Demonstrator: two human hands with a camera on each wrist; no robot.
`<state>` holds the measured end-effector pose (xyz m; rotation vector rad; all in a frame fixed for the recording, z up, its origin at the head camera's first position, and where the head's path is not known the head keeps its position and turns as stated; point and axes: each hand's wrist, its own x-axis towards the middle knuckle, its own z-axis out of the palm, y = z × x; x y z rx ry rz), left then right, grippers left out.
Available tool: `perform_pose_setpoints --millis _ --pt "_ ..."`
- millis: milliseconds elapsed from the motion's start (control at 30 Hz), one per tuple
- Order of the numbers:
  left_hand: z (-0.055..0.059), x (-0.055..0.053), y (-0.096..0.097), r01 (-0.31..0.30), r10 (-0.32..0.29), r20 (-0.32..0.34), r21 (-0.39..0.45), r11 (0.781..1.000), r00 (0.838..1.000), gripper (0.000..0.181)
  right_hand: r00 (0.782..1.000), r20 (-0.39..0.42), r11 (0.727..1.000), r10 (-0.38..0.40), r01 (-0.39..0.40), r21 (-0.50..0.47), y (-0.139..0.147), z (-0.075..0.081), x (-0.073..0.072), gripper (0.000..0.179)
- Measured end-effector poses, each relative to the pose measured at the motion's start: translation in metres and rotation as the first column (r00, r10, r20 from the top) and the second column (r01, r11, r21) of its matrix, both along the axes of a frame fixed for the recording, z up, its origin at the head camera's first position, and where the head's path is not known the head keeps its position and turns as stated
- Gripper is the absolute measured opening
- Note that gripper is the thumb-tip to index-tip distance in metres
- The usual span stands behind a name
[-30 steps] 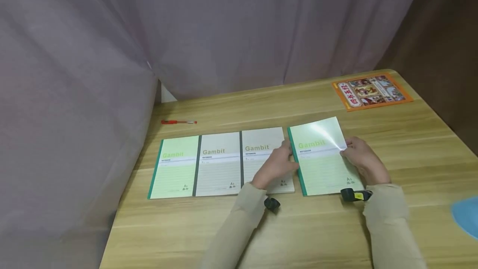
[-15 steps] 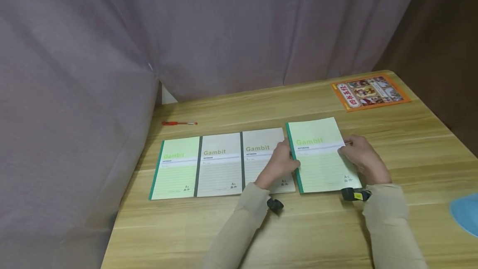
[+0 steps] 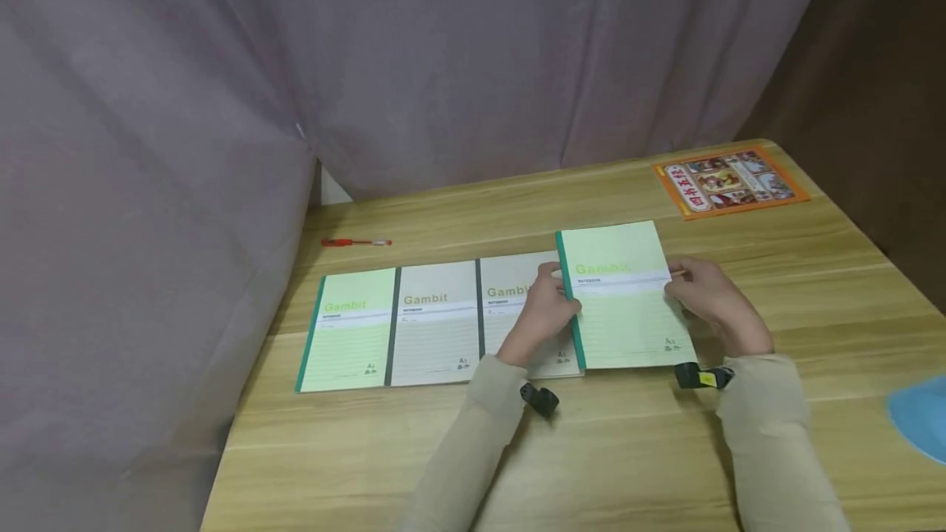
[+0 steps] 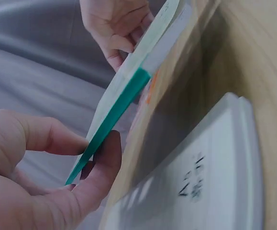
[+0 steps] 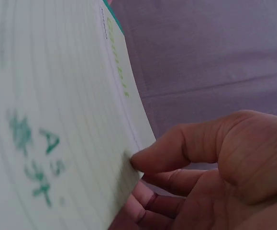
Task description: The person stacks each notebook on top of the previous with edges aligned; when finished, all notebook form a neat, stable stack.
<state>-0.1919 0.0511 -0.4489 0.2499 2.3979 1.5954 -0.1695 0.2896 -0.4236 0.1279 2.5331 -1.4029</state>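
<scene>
A pale green notebook [image 3: 621, 310] with a green spine is held up off the table between both hands. My left hand [image 3: 543, 314] pinches its spine edge; in the left wrist view the thumb lies on the cover and the fingers [image 4: 107, 158] behind. With thumb and fingers my right hand [image 3: 713, 302] grips the opposite edge. Left of it lie two grey-white notebooks with dark spines, the middle one [image 3: 436, 343] and the right one [image 3: 506, 269], which my left hand and the held notebook partly cover. Another green notebook [image 3: 347, 351] ends the row at the left.
A red pen [image 3: 355, 242] lies behind the row. An orange picture-covered book [image 3: 732, 183] is at the back right of the wooden table [image 3: 369, 466]. A blue object [image 3: 920, 417] shows at the right edge. Grey curtain [image 3: 443, 64] hangs behind the table.
The held green notebook has risen and shifted left, its spine now overlapping the right grey-white notebook. Both hands have moved with it, keeping their grip.
</scene>
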Motion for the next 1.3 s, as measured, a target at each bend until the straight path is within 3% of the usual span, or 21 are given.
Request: perform_pose_setpoints --millis 200,533,767,1300 --pt "0.003 -0.006 -0.015 -0.052 0.049 0.039 0.077 0.996 0.998 0.07 0.999 -0.003 0.999 0.036 -0.036 -0.031 -0.01 -0.001 -0.008 0.053" --pt "0.009 -0.014 -0.026 -0.103 0.082 0.108 0.206 0.973 0.991 0.07 0.999 -0.034 0.999 0.029 -0.03 -0.032 -0.019 0.007 -0.012 0.054" --pt "0.017 -0.018 -0.034 -0.117 0.097 0.106 0.212 0.97 0.99 0.068 0.998 -0.06 0.999 0.023 -0.025 -0.037 -0.028 0.012 -0.016 0.054" --pt "0.019 -0.02 -0.051 -0.144 0.127 0.096 0.206 0.968 0.987 0.066 0.99 -0.143 0.999 0.014 -0.018 -0.028 -0.047 0.015 -0.017 0.052"
